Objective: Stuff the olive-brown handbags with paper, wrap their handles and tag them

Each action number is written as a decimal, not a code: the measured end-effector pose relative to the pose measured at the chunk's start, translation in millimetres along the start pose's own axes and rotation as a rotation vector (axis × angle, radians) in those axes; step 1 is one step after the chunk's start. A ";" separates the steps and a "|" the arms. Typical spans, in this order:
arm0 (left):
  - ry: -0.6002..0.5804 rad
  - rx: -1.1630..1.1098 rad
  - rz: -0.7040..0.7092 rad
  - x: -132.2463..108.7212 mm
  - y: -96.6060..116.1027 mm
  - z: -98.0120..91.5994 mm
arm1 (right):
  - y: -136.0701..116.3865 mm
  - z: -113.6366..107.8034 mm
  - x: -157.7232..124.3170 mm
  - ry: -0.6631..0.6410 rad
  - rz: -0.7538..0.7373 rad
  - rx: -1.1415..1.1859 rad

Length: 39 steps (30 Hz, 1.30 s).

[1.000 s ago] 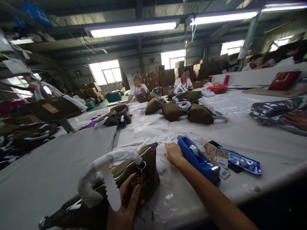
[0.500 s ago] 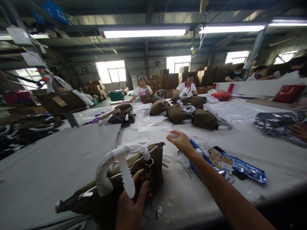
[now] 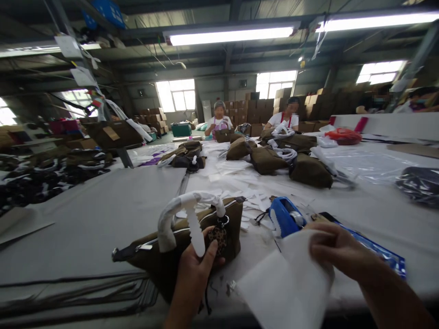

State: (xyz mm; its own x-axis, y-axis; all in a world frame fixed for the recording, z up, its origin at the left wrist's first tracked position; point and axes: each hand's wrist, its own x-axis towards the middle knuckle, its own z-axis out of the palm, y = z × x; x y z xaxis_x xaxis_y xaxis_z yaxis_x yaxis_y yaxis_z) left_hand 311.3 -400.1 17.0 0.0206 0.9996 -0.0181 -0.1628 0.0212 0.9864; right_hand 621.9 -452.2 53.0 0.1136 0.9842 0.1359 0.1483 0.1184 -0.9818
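A long grey cloth-covered bench (image 3: 89,219) fills the view, with two seated people at its far end beside a heap of olive-brown bags (image 3: 274,157). Nearer, a brown canvas handbag with a white paper-wrapped handle (image 3: 178,237) lies on its side at the bench's near edge. The left hand (image 3: 192,278) grips the bag's end, thumb up against a leopard-print round charm (image 3: 218,236) hanging from the zip ring. The right hand (image 3: 339,253) has its grip pinched on a thin white tissue sheet (image 3: 288,285), held up just right of the bag. Just behind the sheet sits a blue plastic tape dispenser (image 3: 283,217), close to a glossy blue packet (image 3: 384,256).
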 end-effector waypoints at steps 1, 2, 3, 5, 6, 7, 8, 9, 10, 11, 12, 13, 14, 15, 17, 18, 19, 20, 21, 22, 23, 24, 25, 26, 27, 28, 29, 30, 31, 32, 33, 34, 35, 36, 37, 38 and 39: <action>0.015 -0.009 -0.004 -1.3 3.4 1.0 | 3.3 4.3 -1.9 -0.132 0.066 -0.066; 0.032 -0.021 -0.007 -3.0 7.1 2.3 | 5.7 11.1 -2.0 -0.266 0.114 -0.122; 0.042 -0.039 -0.015 -5.2 10.7 3.7 | 7.6 19.9 -0.9 -0.369 0.144 -0.176; 0.036 -0.094 -0.063 -10.9 16.6 6.8 | 10.7 40.9 3.6 -0.407 0.128 -0.215; 0.026 -0.133 -0.095 -14.1 18.2 8.5 | 12.5 51.8 6.3 -0.391 0.111 -0.202; 0.015 -0.176 -0.126 -17.7 18.8 10.5 | 14.5 62.4 9.0 -0.375 0.100 -0.176; 0.007 -0.218 -0.155 -21.3 18.3 12.8 | 16.8 72.2 11.6 -0.365 0.096 -0.145; 0.001 -0.252 -0.177 -24.8 16.7 15.6 | 19.2 81.3 14.2 -0.355 0.094 -0.116; -0.001 -0.275 -0.187 -28.1 14.3 18.6 | 21.5 89.4 16.7 -0.343 0.091 -0.094; 0.002 -0.287 -0.186 -31.1 11.3 21.8 | 23.6 96.6 19.2 -0.322 0.084 -0.072; 0.008 -0.289 -0.179 -33.5 7.7 25.0 | 25.4 102.9 21.8 -0.296 0.074 -0.052; 0.014 -0.283 -0.166 -35.4 3.8 27.9 | 27.0 108.6 24.4 -0.268 0.064 -0.026; 0.022 -0.268 -0.148 -36.7 -0.2 30.4 | 28.3 113.5 27.0 -0.237 0.058 0.012; 0.030 -0.250 -0.128 -37.3 -4.3 32.3 | 29.2 118.0 29.4 -0.215 0.055 0.061; 0.043 -0.208 -0.095 -37.0 -12.7 34.0 | 30.2 125.4 33.2 -0.191 0.049 0.168; 0.048 -0.188 -0.085 -36.2 -17.0 33.9 | 30.3 128.4 34.4 -0.185 0.046 0.215; 0.053 -0.171 -0.080 -34.9 -21.2 33.3 | 30.0 130.9 34.8 -0.180 0.043 0.250; 0.058 -0.156 -0.077 -33.4 -25.4 32.3 | 29.3 132.9 34.7 -0.173 0.040 0.269; 0.058 -0.138 -0.072 -31.7 -29.4 31.0 | 28.1 134.4 34.0 -0.161 0.040 0.276; 0.054 -0.114 -0.064 -29.8 -33.3 29.7 | 26.6 135.3 33.0 -0.149 0.044 0.277; 0.051 -0.082 -0.049 -27.9 -36.9 28.6 | 24.7 135.7 31.8 -0.144 0.049 0.276; 0.052 -0.045 -0.027 -26.1 -40.0 27.8 | 22.6 135.7 30.7 -0.142 0.049 0.269; 0.055 -0.005 -0.003 -24.5 -42.6 27.6 | 20.3 135.3 29.9 -0.140 0.047 0.252; 0.057 0.035 0.021 -23.2 -44.6 27.9 | 18.1 134.9 29.6 -0.137 0.042 0.225; 0.061 0.073 0.042 -22.4 -46.0 28.8 | 16.1 134.4 29.6 -0.139 0.035 0.193; 0.068 0.109 0.060 -22.2 -46.6 30.1 | 14.5 134.1 30.1 -0.144 0.023 0.160; 0.076 0.144 0.077 -22.8 -46.6 31.4 | 13.2 134.0 30.8 -0.151 0.006 0.128; 0.084 0.182 0.095 -24.2 -45.9 32.4 | 12.4 134.2 31.6 -0.162 -0.015 0.106; 0.097 0.222 0.113 -26.5 -44.8 32.4 | 12.0 134.5 32.3 -0.178 -0.033 0.098; 0.114 0.268 0.130 -29.8 -43.2 31.0 | 12.0 134.8 33.0 -0.191 -0.047 0.101; 0.129 0.318 0.151 -33.9 -41.5 27.7 | 12.2 135.0 33.5 -0.198 -0.052 0.114; 0.147 0.374 0.181 -38.7 -39.6 22.2 | 12.5 135.0 34.0 -0.200 -0.050 0.134; 0.178 0.433 0.218 -43.9 -37.7 14.7 | 12.9 134.6 34.4 -0.207 -0.040 0.165; 0.227 0.488 0.257 -49.0 -35.9 5.5 | 13.1 133.8 34.9 -0.222 -0.024 0.204; 0.288 0.526 0.286 -53.7 -34.2 -4.8 | 13.1 132.6 35.4 -0.242 -0.004 0.248; 0.338 0.539 0.293 -57.6 -32.4 -15.2 | 12.9 131.1 36.1 -0.270 0.020 0.296; 0.360 0.521 0.267 -60.5 -30.6 -24.8 | 12.4 129.3 36.9 -0.302 0.050 0.344</action>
State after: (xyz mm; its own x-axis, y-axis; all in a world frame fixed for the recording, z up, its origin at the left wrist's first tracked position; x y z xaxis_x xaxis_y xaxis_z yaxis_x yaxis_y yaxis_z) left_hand 290.6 -460.7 -16.1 -0.2985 0.9148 0.2721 0.3804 -0.1474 0.9130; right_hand 500.9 -397.4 28.7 -0.1868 0.9780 0.0929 -0.1910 0.0566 -0.9800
